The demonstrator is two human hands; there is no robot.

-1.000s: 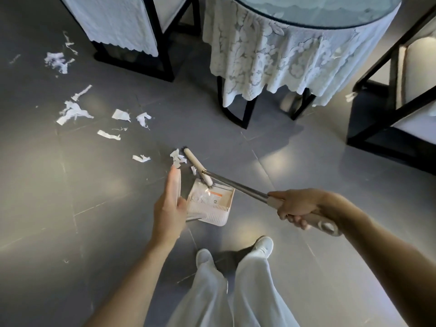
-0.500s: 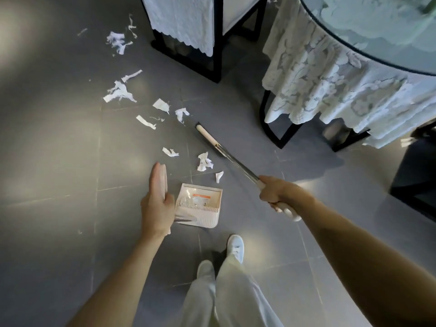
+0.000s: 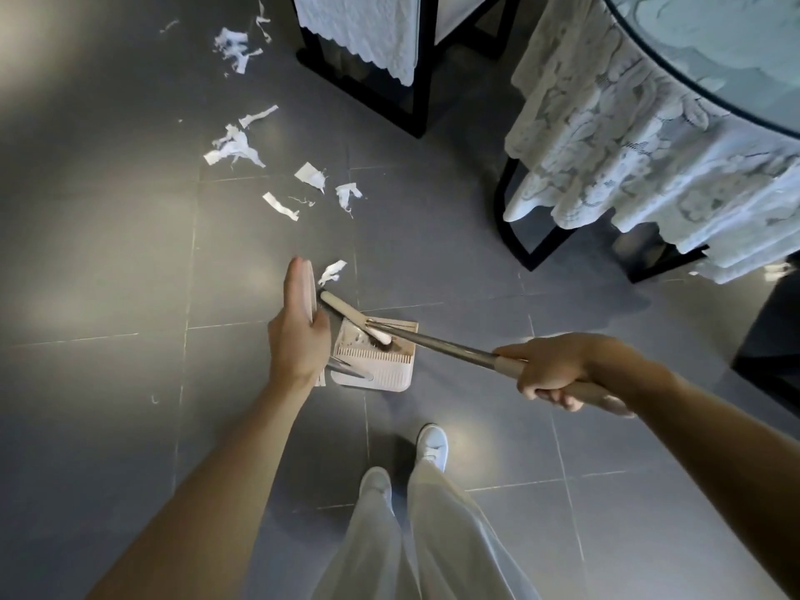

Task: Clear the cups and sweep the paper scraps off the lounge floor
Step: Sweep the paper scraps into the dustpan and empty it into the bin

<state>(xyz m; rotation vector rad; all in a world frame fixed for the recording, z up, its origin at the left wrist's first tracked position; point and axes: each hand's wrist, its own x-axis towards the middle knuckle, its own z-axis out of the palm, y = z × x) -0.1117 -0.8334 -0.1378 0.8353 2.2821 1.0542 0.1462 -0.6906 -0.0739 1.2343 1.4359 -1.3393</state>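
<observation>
The broom (image 3: 415,338) is gripped by its handle in the curled fingers of the right hand (image 3: 558,370), and its head is laid across the mouth of the dustpan (image 3: 381,365) on the grey tiled floor (image 3: 130,253). The pan's upright handle is held by the left hand (image 3: 298,331) — thumb on one side, straight fingers on the other. One paper scrap (image 3: 332,271) lies just beyond the pan. More paper scraps (image 3: 236,147) are strewn farther off, toward the black chair (image 3: 416,101) — well apart from the lace-draped table (image 3: 627,145).

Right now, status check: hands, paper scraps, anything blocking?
Left hand holds dustpan; right hand grips broom, head over dustpan. Paper scraps litter floor; chair close by.
</observation>
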